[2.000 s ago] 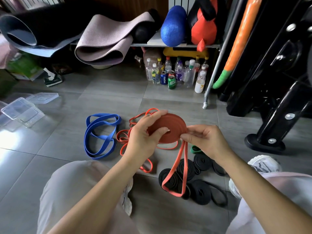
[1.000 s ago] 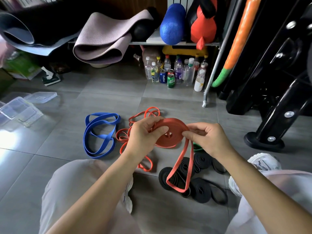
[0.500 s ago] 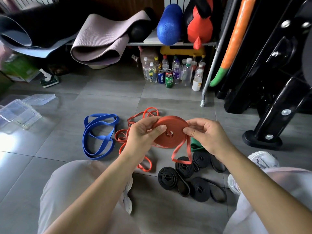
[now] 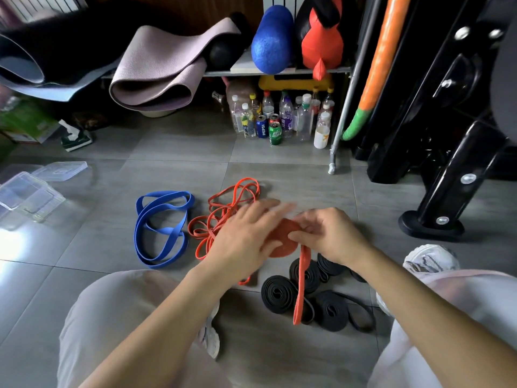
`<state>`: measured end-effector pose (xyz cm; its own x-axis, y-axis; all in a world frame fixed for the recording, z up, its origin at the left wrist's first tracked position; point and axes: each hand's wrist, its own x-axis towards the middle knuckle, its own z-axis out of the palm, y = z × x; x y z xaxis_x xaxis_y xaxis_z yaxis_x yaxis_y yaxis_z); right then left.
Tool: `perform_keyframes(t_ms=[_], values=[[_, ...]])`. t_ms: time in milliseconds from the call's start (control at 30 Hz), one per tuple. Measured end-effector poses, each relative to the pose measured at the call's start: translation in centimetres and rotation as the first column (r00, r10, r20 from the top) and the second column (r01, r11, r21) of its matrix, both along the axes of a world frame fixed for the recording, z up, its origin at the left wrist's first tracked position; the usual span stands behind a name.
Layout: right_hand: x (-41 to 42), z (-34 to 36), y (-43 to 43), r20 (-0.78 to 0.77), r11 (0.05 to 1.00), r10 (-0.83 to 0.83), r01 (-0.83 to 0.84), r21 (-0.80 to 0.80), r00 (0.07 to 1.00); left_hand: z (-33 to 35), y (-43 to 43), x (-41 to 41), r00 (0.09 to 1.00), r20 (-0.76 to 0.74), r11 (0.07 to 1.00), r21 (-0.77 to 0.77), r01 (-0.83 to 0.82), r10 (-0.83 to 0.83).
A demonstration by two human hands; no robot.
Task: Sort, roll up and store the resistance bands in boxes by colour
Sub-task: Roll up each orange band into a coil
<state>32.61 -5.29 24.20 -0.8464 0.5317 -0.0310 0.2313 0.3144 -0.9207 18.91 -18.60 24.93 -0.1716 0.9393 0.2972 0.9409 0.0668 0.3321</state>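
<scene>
Rolling red band (image 4: 282, 242) in progress above near floor (image 4: 279, 357): right hand (image 4: 333, 236) pinches coil, left hand (image 4: 246, 239) lies flat-fingered across it, tail dangling. Beneath, black rolls (image 4: 277, 295) done; blue band (image 4: 167, 230), orange tangle (image 4: 221, 212) loose at left; clear boxes (image 4: 30, 196) far left, apparently unfilled.

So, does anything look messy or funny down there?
Yes. The thin orange bands lie in a tangled heap beside the blue band, not rolled up. The orange roll has a loose tail hanging down over the black rolls.
</scene>
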Motion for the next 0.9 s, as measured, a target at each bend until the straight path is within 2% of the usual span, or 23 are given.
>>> perform_keyframes(t_ms=[33,100,233,400,567,700,733,800,833,900], values=[[0.0,-0.2,-0.1,0.019,0.999,0.007,-0.008,0.036,1.000,-0.3,-0.1,0.2,0.993,-0.100,0.998,-0.027,0.058,-0.060],[0.1,-0.3,-0.1,0.024,0.999,0.009,-0.010,0.039,1.000,-0.4,-0.2,0.6,0.987,-0.143,0.998,-0.016,0.066,-0.067],[0.2,0.4,0.1,-0.061,0.993,-0.011,0.004,-0.120,0.998,-0.1,-0.1,0.6,0.999,0.032,0.997,0.078,0.015,-0.018],[0.2,0.5,0.2,-0.074,0.992,0.001,-0.010,-0.129,0.997,0.5,-0.2,0.2,0.973,0.229,0.971,0.225,-0.075,0.022],[0.0,0.9,0.1,-0.188,0.937,-0.111,0.040,-0.347,0.976,1.5,-0.1,1.1,0.872,0.485,0.933,0.284,-0.221,0.059],[-0.4,1.3,0.0,-0.220,0.931,-0.122,0.035,-0.364,0.968,1.5,0.3,2.1,0.740,0.656,0.888,0.242,-0.390,0.146],[-0.4,1.4,0.1,-0.219,0.937,-0.126,0.043,-0.347,0.968,1.4,0.4,2.2,0.733,0.662,0.893,0.222,-0.393,0.158],[-0.4,1.6,0.1,-0.205,0.954,-0.126,0.062,-0.294,0.971,1.2,0.4,2.1,0.785,0.599,0.916,0.206,-0.343,0.159],[-0.4,1.6,0.2,-0.190,0.961,-0.118,0.064,-0.268,0.975,1.1,0.4,1.9,0.838,0.521,0.930,0.202,-0.307,0.163],[-0.3,1.2,0.4,-0.143,0.978,-0.081,0.051,-0.203,0.986,0.9,0.5,1.2,0.952,0.260,0.963,0.171,-0.207,0.159]])
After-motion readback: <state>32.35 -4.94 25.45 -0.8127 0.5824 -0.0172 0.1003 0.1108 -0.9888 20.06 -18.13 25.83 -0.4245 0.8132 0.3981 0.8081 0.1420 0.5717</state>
